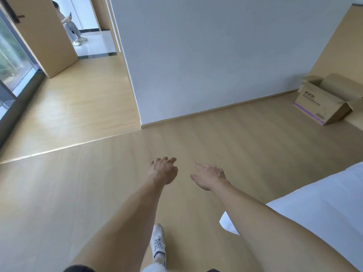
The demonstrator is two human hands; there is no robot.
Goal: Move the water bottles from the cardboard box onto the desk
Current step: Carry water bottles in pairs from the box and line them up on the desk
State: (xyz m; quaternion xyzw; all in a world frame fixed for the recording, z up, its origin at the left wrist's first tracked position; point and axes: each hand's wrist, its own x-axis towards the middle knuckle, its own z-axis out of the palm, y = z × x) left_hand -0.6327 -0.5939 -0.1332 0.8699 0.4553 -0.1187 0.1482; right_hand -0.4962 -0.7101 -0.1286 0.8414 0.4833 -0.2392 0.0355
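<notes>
1. The cardboard box [326, 101] sits on the wooden floor [98, 193] at the far right of the room, against a tan wood panel [341, 42] and close to the corner where that panel meets the white wall [206, 55]. Its top flaps stand open, and dark print and a purple stripe run along its near side. From this angle its inside is hidden, so no water bottles can be made out.
2. The person's left hand [163, 170] is stretched forward over the floor, back of the hand up, fingers loosely bent and apart, its grip closed on nothing.
3. The right hand [210, 176] reaches out just beside it, fingers spread and relaxed, its grip also holding nothing. Both hands are well apart from the box.
4. Below the bare forearms, one white lace-up sneaker [158, 240] is planted on the floor.
5. A bed with a white sheet [324, 209] fills the lower right, near the right arm.
6. On the left, a floor-to-ceiling window [11, 61] runs beside an open wooden door [43, 36].
7. Beyond the doorway, another person [71, 26] sits over a pale tiled floor, wearing light clothes and pale shoes.
</notes>
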